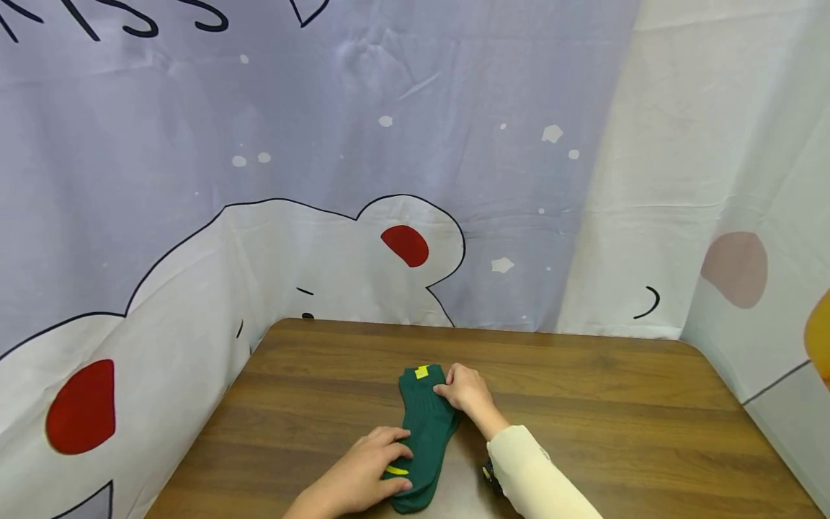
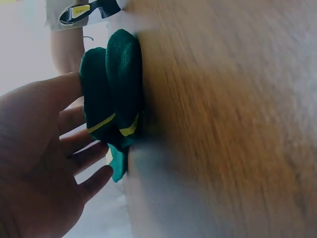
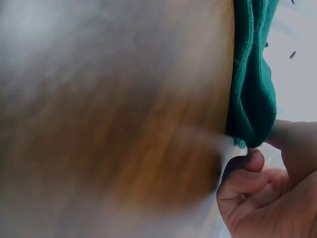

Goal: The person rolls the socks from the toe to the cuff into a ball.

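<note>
A pair of dark green socks [image 1: 424, 432] lies stacked on the wooden table, cuffs toward the far side. A small yellow tag [image 1: 421, 372] sits at the cuff end. My left hand [image 1: 366, 468] has its fingers spread and loosely bent, with the tips touching the left side near the toes. In the left wrist view, two rounded green sock ends [image 2: 124, 74] with yellow stripes stand beside those fingers. At the right edge of the cuffs, my right hand [image 1: 465, 389] pinches the fabric between thumb and curled forefinger. The right wrist view shows the folded green edge [image 3: 252, 99] above the fingertips.
The brown wooden tabletop [image 1: 583, 411] extends around the socks on both sides. A printed cloth curtain [image 1: 519, 180] hangs behind the table and along its sides. A black device [image 1: 491, 477] is at the right sleeve's underside.
</note>
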A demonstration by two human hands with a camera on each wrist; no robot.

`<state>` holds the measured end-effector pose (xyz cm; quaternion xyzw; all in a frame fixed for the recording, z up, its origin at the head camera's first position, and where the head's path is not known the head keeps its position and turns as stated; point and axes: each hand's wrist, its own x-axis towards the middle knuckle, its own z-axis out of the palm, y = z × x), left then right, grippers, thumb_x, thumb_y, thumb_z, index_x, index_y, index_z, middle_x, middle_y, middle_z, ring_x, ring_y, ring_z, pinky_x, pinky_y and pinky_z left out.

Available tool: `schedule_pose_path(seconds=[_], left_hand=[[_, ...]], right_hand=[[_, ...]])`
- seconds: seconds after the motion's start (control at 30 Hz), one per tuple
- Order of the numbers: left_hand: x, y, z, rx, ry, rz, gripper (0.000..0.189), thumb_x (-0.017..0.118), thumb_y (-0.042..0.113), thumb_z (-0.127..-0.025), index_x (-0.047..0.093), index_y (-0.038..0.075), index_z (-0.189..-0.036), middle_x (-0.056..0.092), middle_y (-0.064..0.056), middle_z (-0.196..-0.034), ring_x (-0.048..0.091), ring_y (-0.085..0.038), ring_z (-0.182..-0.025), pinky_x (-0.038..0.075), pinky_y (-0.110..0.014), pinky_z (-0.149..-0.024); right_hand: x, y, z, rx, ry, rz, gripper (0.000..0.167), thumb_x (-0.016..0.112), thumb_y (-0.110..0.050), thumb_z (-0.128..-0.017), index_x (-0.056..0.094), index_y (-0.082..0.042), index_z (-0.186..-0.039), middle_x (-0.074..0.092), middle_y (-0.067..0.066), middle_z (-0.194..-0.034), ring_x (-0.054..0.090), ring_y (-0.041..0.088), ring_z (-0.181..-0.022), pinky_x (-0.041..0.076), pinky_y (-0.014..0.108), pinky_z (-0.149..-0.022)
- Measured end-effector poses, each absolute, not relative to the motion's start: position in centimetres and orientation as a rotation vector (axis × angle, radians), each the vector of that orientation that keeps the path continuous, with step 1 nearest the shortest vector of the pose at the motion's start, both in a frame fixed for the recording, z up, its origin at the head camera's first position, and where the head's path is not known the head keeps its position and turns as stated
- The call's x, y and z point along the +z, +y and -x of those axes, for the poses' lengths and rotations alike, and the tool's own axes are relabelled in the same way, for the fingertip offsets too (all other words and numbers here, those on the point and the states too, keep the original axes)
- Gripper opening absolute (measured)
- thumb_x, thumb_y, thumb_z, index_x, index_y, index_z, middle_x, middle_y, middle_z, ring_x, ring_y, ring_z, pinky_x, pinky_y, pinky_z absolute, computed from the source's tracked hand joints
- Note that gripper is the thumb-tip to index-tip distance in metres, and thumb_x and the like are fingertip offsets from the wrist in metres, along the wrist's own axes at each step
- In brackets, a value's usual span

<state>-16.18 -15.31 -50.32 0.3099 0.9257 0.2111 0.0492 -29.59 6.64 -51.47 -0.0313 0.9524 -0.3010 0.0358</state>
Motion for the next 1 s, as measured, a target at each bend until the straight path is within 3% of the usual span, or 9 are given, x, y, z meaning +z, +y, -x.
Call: schedule_pose_path(seconds=[0.23, 0.5, 0.77, 1.0], left_hand=[[-50.4, -15.4, 15.7, 0.477, 2.802, -0.920, 0.052, 0.057, 0.055, -0.098, 0.065, 0.016, -0.132, 0.054, -0.008, -0.148, 0.045, -0.030, -0.142, 0.036, -0.055, -0.113], [-50.3, -15.7, 15.5, 0.489, 2.729, -0.920, 0.059, 0.047, 0.059, -0.101, 0.059, 0.016, -0.140, 0.047, -0.010, -0.154, 0.039, -0.031, -0.146, 0.030, -0.061, -0.115], [-50.1, -16.5, 15.5, 0.476, 2.739, -1.103, 0.056, 0.041, 0.058, -0.104, 0.064, 0.017, -0.134, 0.053, -0.005, -0.149, 0.046, -0.027, -0.141, 0.040, -0.053, -0.111], [-49.7, -17.4, 15.6, 0.500, 2.659, -1.275, 0.053, 0.047, 0.054, -0.103, 0.063, 0.016, -0.136, 0.061, -0.001, -0.141, 0.053, -0.021, -0.135, 0.049, -0.042, -0.105]], right_hand=[[-51.6, 7.4, 29.4, -0.884, 2.934, 0.252, 0.032, 0.081, -0.026, -0.087, 0.058, -0.015, -0.069, 0.055, -0.001, -0.069, 0.050, 0.017, -0.065, 0.041, 0.029, -0.060], [-50.9, 8.0, 27.6, -0.787, 2.931, 0.517, 0.023, 0.079, -0.021, -0.088, 0.061, -0.017, -0.075, 0.057, -0.004, -0.073, 0.051, 0.015, -0.068, 0.045, 0.033, -0.065], [-49.7, 8.8, 23.6, -0.719, 2.982, 0.870, 0.018, 0.081, -0.015, -0.086, 0.064, -0.017, -0.082, 0.054, -0.003, -0.085, 0.050, 0.015, -0.079, 0.046, 0.032, -0.069], [-49.5, 9.4, 20.7, -0.637, 2.958, 1.082, 0.014, 0.079, -0.016, -0.088, 0.074, -0.016, -0.100, 0.066, -0.004, -0.105, 0.056, 0.018, -0.101, 0.052, 0.038, -0.088]])
